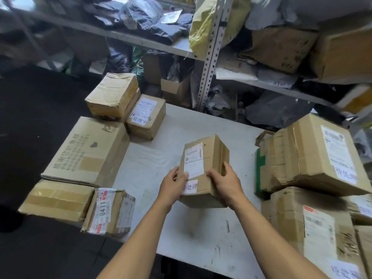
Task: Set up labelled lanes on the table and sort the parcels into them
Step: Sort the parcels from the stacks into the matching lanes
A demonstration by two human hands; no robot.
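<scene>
White table [201, 125], stacks either side. Left hand [171, 187] and right hand [226, 183], fingers curled, grip handwritten-labelled carton [209, 158] in mid-air. Risk: misread slip, wrong lane.

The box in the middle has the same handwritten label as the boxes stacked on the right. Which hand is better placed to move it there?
Probably the right hand: it grips the held box on the side facing the right stack. The left hand holds the far side and would cross over.

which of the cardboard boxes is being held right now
The small box at the table's middle, gripped by the left hand and right hand; every other box sits untouched at the sides.
</scene>
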